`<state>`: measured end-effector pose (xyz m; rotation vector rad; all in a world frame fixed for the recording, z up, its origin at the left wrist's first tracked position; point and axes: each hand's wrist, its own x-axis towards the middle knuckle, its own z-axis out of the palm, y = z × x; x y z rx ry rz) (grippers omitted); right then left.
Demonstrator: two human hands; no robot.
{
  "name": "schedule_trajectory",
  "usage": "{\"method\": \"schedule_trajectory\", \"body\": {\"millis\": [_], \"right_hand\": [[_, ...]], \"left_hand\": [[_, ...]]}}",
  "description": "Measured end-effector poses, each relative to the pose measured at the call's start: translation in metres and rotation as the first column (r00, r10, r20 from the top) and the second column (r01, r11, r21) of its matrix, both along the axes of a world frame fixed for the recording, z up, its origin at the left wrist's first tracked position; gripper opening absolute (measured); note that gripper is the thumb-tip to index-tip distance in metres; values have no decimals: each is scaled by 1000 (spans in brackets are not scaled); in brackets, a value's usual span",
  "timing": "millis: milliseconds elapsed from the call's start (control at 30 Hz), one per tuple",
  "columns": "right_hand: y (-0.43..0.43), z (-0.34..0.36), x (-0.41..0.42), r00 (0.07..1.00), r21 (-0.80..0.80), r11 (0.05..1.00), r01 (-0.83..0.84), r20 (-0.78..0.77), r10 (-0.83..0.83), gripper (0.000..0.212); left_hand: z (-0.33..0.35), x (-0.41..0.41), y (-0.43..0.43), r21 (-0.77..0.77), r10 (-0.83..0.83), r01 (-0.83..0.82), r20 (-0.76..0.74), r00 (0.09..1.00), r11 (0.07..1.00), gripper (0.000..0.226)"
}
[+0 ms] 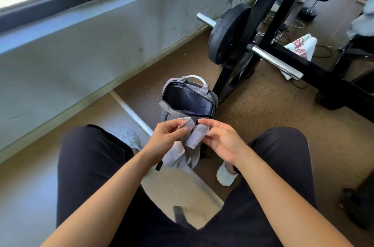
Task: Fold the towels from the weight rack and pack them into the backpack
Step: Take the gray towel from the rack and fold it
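Folding: small grey cloth towel (187, 146), frame centre
Left hand (166, 138): pinching upper edge
Right hand (221, 140): pinching neighbouring corner
Next: probably halving towel, then into open grey fabric backpack (189, 100) just above

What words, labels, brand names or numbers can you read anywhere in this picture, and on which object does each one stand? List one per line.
White towel hanging on the weight rack: red printed characters, too blurred and creased to read.
Grey backpack: no readable label or brand.
Weight plate: no readable number or marking.
Grey towel held by both hands: no text.
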<state>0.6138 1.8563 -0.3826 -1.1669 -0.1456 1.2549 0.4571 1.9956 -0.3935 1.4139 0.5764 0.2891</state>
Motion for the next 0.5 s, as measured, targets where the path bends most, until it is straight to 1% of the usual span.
{"method": "schedule_trajectory", "body": {"millis": [33, 100, 200, 300, 400, 500], "right_hand": [[1, 1, -1, 999, 7, 1000, -24, 32, 24, 42], [3, 1, -4, 984, -1, 998, -66, 167, 65, 48], [7, 2, -9, 913, -36, 996, -80, 399, 88, 49], [5, 2, -17, 769, -72, 995, -63, 632, 94, 41], [-1, -4, -25, 626, -57, 998, -9, 778, 50, 28], [-5, -10, -21, 468, -42, 996, 73, 884, 3, 14]], "left_hand": [[1, 1, -1, -4, -8, 8, 2, 1000, 1000, 17], [3, 1, -4, -28, 2, -1, 11, 1000, 1000, 19], [3, 3, -5, -83, 52, -49, 31, 998, 995, 18], [-2, 5, -8, -155, 70, -61, 53, 996, 986, 19], [-11, 5, -16, -175, 66, -54, 65, 996, 983, 21], [-12, 7, -16, -245, 130, -111, 63, 990, 963, 18]]}}
